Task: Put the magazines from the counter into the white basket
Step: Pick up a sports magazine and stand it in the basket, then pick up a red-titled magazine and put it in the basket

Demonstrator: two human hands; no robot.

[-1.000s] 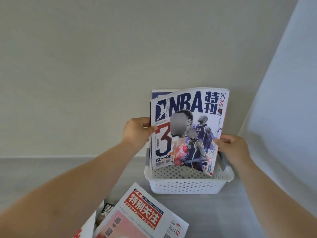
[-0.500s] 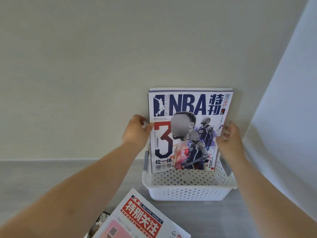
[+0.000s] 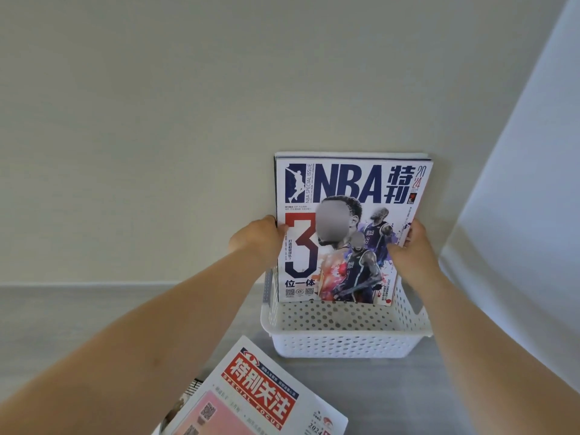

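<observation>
An NBA magazine (image 3: 348, 196) stands upright in the white perforated basket (image 3: 345, 343), leaning back against the wall with at least one more magazine behind it. My left hand (image 3: 255, 238) grips its left edge, thumb on the cover. My right hand (image 3: 405, 246) holds the right edge, fingers curled over the cover. On the grey counter (image 3: 94, 309) near me lies a red-titled magazine (image 3: 260, 394) on top of another one whose corner (image 3: 185, 400) shows.
The basket sits in the corner, against the back wall and close to a white side wall (image 3: 518, 215) on the right. The loose magazines lie at the bottom edge of view, in front of the basket.
The NBA magazine went from tilted and bowed to standing straight and deeper in the basket. My right hand shifted up along its right edge.
</observation>
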